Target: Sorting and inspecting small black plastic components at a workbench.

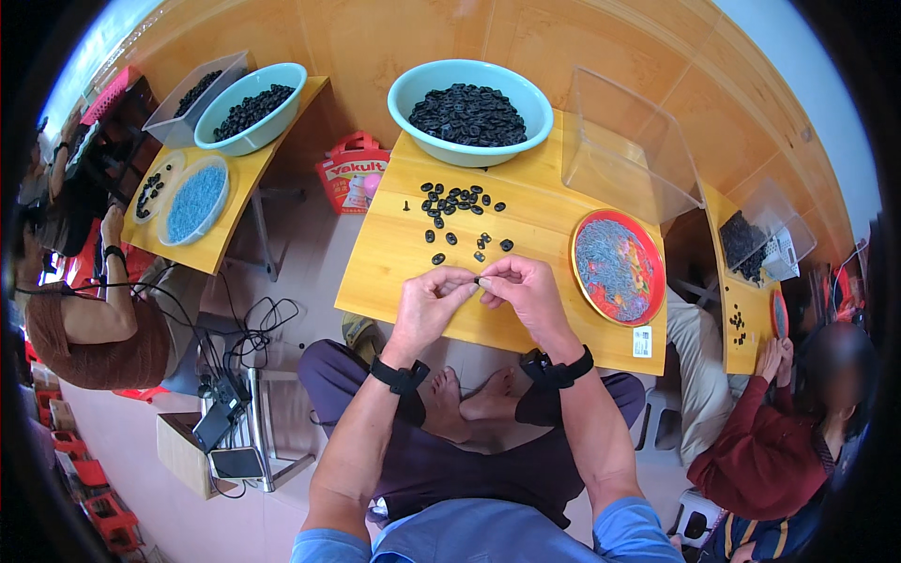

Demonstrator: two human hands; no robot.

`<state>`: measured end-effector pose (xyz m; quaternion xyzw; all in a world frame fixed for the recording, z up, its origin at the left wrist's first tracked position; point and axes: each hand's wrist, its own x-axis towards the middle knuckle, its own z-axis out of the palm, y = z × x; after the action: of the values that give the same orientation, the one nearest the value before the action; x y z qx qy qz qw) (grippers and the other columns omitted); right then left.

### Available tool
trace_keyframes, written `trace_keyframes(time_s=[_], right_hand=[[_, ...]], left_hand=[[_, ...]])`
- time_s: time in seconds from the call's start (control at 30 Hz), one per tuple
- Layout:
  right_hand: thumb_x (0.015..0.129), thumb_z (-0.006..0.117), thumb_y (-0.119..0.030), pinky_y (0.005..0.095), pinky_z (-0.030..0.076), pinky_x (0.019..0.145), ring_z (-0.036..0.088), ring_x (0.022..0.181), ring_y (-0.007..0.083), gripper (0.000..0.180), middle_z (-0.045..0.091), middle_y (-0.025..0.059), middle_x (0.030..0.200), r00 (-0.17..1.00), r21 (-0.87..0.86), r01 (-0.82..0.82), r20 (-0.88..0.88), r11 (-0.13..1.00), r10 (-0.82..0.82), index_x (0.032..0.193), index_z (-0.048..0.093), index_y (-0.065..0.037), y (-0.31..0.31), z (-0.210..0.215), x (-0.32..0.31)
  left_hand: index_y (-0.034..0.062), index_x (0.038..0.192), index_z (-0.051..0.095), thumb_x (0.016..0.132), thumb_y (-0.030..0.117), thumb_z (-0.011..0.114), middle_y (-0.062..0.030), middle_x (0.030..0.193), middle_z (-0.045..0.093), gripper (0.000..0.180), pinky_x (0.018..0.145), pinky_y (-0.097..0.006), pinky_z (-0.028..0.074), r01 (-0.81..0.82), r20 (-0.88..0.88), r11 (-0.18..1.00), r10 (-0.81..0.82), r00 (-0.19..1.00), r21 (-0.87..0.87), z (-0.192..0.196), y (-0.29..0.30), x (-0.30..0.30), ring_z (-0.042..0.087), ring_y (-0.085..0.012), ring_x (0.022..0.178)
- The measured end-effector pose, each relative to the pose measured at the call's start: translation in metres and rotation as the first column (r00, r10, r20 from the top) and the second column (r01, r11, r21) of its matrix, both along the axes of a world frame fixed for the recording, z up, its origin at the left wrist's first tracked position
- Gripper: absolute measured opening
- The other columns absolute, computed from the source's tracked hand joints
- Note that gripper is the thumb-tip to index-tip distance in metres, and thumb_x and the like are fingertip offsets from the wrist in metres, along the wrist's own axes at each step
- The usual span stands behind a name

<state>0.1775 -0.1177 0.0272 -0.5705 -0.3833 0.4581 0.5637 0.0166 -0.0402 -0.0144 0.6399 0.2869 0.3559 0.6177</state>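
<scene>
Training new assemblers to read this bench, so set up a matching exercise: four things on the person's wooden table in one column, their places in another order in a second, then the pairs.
Things:
1. Teal plastic basin of black rings
2. Round red tray of thin grey pins
3. Clear plastic box
4. Loose black rings

Places:
A. Far right corner of the wooden table
B. Right edge, nearer the person
C. Far edge, middle
D. Table centre, beyond both hands

Pairs: 1-C, 2-B, 3-A, 4-D
</scene>
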Motion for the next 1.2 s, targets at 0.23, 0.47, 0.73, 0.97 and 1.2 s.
trace_keyframes(time_s=[0.23, 0.47, 0.73, 0.97, 1.2], right_hand=[[0.088, 0.067, -0.008, 0.0239, 0.053, 0.06, 0.066, 0.065, 0.0104, 0.011, 0.07, 0.0066, 0.078, 0.994, -0.001, 0.013, 0.112, 1.0, -0.013, 0.092, 0.068, 0.002, 0.001, -0.003, -0.003], [0.084, 0.068, -0.011, 0.033, 0.054, 0.063, 0.07, 0.068, 0.0222, 0.013, 0.071, 0.0145, 0.077, 0.6, 0.121, 0.34, 0.736, 0.933, -0.314, 0.09, 0.071, 0.0, -0.01, 0.027, 0.054], [0.082, 0.063, -0.013, 0.0433, 0.053, 0.071, 0.069, 0.079, 0.0348, 0.014, 0.071, 0.0162, 0.083, 0.487, -0.063, 0.223, 0.871, 0.973, -0.056, 0.087, 0.072, -0.004, -0.013, 0.034, 0.06], [0.083, 0.06, -0.012, 0.0459, 0.053, 0.071, 0.068, 0.08, 0.0361, 0.014, 0.07, 0.0172, 0.083, 0.446, -0.073, 0.164, 0.895, 0.984, -0.008, 0.086, 0.072, -0.006, 0.011, 0.03, 0.054], [0.083, 0.06, -0.012, 0.0467, 0.053, 0.071, 0.068, 0.082, 0.0364, 0.013, 0.069, 0.0181, 0.084, 0.293, 0.075, 0.388, 0.935, 0.919, -0.2, 0.084, 0.072, -0.006, -0.015, 0.054, 0.085]], left_hand=[[-0.0031, 0.1, 0.07, 0.089, 0.003, 0.071, -0.0037, 0.087, 0.071, 0.013, 0.071, -0.021, 0.052, -0.024, 0.025, 0.999, 0.025, 0.999, -0.034, -0.008, 0.002, 0.002, 0.064, -0.0062, 0.078], [-0.0034, 0.107, 0.067, 0.09, 0.0, 0.069, -0.0035, 0.09, 0.069, 0.018, 0.074, -0.021, 0.052, -0.215, 0.158, 0.971, 0.229, 0.96, -0.106, -0.007, 0.0, 0.009, 0.061, -0.0049, 0.078], [-0.0033, 0.107, 0.065, 0.091, 0.0, 0.066, -0.0033, 0.091, 0.068, 0.016, 0.075, -0.021, 0.051, -0.305, 0.12, 0.952, 0.305, 0.945, -0.023, -0.008, 0.001, 0.007, 0.061, -0.0058, 0.079], [-0.0026, 0.105, 0.062, 0.093, 0.0, 0.064, -0.0033, 0.089, 0.066, 0.013, 0.073, -0.021, 0.051, -0.417, 0.214, 0.905, 0.426, 0.879, -0.086, -0.007, 0.003, 0.011, 0.06, -0.0059, 0.078], [-0.0027, 0.105, 0.063, 0.093, 0.0, 0.064, -0.0034, 0.089, 0.066, 0.013, 0.073, -0.02, 0.051, -0.358, 0.174, 0.929, 0.37, 0.913, -0.097, -0.012, 0.004, 0.01, 0.061, -0.0063, 0.078]])
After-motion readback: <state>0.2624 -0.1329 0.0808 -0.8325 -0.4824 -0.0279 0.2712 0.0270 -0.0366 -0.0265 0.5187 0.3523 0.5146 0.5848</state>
